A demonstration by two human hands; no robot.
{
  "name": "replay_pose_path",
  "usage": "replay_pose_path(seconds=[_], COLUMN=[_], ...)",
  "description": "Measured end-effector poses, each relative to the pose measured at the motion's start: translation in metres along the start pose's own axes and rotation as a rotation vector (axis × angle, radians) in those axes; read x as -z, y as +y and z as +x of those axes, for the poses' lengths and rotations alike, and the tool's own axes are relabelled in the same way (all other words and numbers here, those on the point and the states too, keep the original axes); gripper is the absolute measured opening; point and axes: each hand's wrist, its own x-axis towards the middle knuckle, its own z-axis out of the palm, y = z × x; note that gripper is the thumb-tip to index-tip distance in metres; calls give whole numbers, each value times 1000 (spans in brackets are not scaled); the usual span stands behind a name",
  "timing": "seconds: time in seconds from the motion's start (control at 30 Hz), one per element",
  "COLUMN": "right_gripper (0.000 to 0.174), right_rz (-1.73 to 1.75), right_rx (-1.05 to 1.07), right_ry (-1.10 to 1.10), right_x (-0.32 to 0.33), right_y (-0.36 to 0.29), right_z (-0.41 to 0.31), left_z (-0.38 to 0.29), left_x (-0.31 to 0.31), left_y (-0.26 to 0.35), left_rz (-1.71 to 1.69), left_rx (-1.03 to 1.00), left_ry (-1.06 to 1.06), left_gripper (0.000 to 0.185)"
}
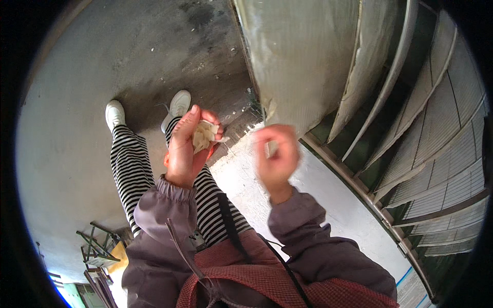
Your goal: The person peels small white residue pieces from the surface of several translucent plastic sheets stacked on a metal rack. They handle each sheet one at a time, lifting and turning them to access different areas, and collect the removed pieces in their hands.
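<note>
My left hand (185, 142) is cupped, palm up, around several thin, crumpled cream-coloured pieces (205, 135). One strip of them sticks out past the fingertips to the right. Something orange (166, 159) shows at the edges of this hand, mostly hidden behind it. To the right, my right hand (278, 154) is raised and blurred, its fingers curled into a ring. A pale patch shows inside that ring; whether it is a held piece or the bright surface behind is unclear. The two hands are apart.
Pale mesh-like panels (431, 127) stand in a row on the right, above a metal rail (385, 221). A large pale sheet (304, 57) hangs at the top. Small debris dots the concrete floor (154, 50). A dark-framed stool (96, 242) is at lower left.
</note>
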Motion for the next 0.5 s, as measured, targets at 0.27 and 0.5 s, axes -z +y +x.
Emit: replay_pose_path(seconds=[0.27,0.5], right_gripper=[47,47], right_rz=[-438,-199], right_rx=[-438,-709], right_ry=[643,616], right_x=[167,251], right_y=[231,388], right_z=[-45,-56], left_z=[29,74], left_x=[-53,-136], left_y=[-53,-152], left_rz=[268,620], left_rx=[89,133], left_ry=[-17,-108], left_gripper=[45,39])
